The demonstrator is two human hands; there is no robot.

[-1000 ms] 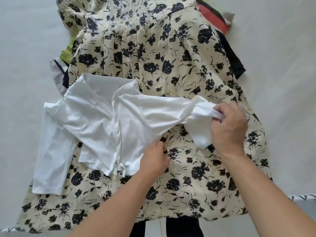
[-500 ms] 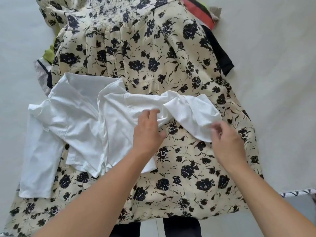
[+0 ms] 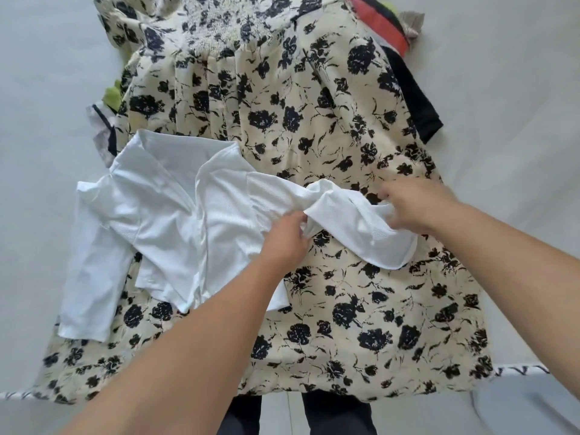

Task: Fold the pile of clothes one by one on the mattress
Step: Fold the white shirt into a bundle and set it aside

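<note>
where sleeve (image 3: 361, 227) bunches, fingertips unseen

White top (image 3: 175, 221) lies spread on cream floral dress (image 3: 329, 127) over pale mattress (image 3: 508, 152); left hand (image 3: 284, 240) pinches the bunched sleeve, right hand (image 3: 417, 205) grips sleeve further out; coloured clothes (image 3: 376, 17) peek from beneath

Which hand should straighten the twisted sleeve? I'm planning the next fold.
The right hand: it already grips the white top's sleeve end, while the left hand pins the sleeve's twisted middle.
</note>
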